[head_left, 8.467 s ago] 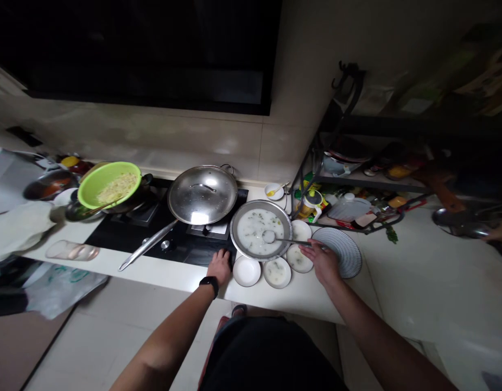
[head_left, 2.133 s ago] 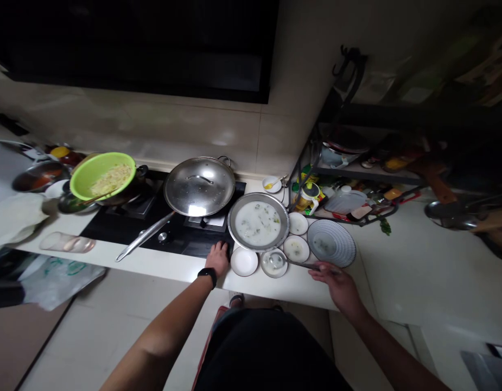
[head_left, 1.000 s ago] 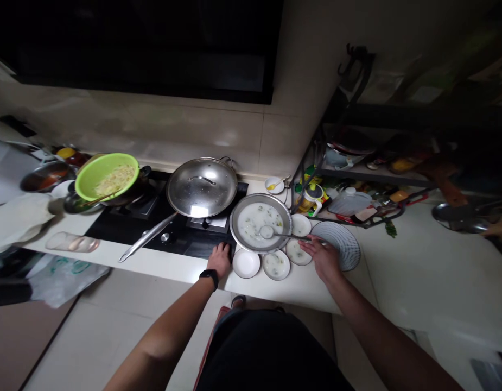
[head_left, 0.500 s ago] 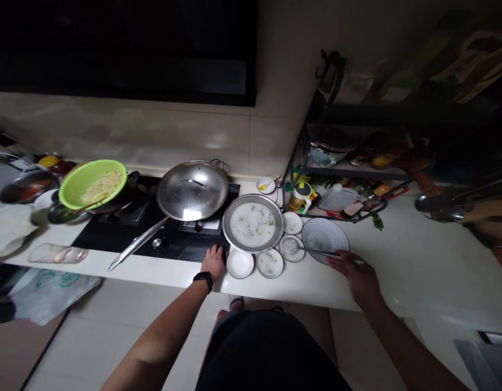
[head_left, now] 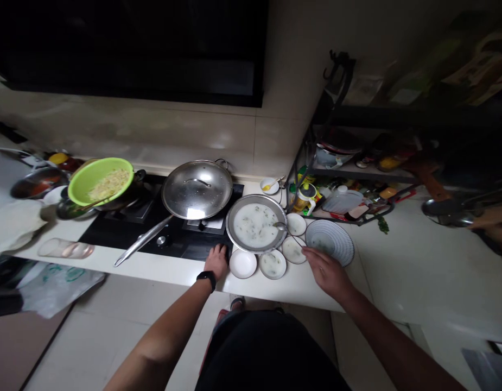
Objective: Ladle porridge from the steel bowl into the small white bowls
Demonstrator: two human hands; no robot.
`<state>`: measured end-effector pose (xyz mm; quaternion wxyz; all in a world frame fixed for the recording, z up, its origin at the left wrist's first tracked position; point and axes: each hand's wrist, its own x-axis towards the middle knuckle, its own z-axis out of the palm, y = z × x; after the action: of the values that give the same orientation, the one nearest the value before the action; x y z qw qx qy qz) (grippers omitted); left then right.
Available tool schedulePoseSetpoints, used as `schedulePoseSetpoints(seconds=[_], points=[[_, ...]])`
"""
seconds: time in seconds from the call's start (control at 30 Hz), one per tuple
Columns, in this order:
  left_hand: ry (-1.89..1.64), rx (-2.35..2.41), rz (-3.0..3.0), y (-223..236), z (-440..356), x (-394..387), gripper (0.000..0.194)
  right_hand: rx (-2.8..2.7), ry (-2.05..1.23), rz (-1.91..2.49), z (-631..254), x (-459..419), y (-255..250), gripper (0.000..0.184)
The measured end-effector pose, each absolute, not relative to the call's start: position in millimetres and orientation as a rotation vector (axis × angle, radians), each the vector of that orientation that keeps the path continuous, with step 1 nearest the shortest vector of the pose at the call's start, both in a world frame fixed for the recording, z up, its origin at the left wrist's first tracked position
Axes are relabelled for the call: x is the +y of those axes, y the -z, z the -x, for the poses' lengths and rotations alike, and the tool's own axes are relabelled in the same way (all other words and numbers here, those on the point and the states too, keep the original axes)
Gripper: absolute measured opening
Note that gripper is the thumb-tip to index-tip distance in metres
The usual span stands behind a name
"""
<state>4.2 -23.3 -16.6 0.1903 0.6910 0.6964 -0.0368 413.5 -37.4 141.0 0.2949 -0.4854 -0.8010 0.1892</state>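
- right hand (head_left: 326, 274): held low over the table (head_left: 291, 293), fingers (head_left: 311, 256) loosely curled at the spoon's handle end; grip unclear.
- metal spoon (head_left: 291, 237): thin handle slanting away from the hand, bowl lying on the basin's rim.
- steel basin (head_left: 228, 231): wide, shallow, holding milky soup with green flecks.
- left hand (head_left: 216, 260): palm down, fingers (head_left: 218, 250) on the front edge of a black cooktop (head_left: 197, 250), just beside a white bowl.
- white bowl (head_left: 242, 264): small, round, on the table, nearest the left hand.
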Motion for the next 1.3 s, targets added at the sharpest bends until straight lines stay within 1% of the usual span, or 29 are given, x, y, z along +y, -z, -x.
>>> schedulePoseSetpoints(seconds=[0.17,0.27,0.4,0.5,0.57,0.8,1.0,1.17,1.3], points=[[0.098,1.943,-1.933,13.9,-3.8,-23.8,0.06,-1.792,-0.736,1.395,-362.9,10.2,-113.8,0.033],[0.084,1.943,-1.927,12.2,-4.3,-24.3,0.061,-1.595,-0.92,1.477,-344.2,21.3,-94.0,0.039],[0.073,1.952,-1.92,11.2,-5.3,-25.2,0.057,-1.15,-1.118,1.544,-334.5,23.0,-77.5,0.051],[0.074,1.95,-1.918,10.9,-5.5,-25.7,0.056,-0.829,-1.187,1.516,-337.3,22.0,-74.0,0.051],[0.076,1.952,-1.919,11.1,-5.3,-25.9,0.057,-0.714,-1.219,1.491,-342.3,20.7,-74.3,0.05],[0.061,1.949,-1.928,13.2,-4.0,-25.7,0.058,-0.673,-1.231,1.418,-363.7,15.5,-83.2,0.047],[0.066,1.944,-1.922,11.9,-3.7,-25.0,0.055,-0.559,-1.193,1.399,-392.4,18.3,-103.7,0.043],[0.09,1.944,-1.951,11.5,-4.4,-24.9,0.054,-0.491,-1.065,1.377,-430.3,22.4,-121.3,0.042],[0.082,1.959,-1.952,12.4,-4.6,-24.9,0.055,-0.484,-0.929,1.418,-453.7,28.0,-124.6,0.042]])
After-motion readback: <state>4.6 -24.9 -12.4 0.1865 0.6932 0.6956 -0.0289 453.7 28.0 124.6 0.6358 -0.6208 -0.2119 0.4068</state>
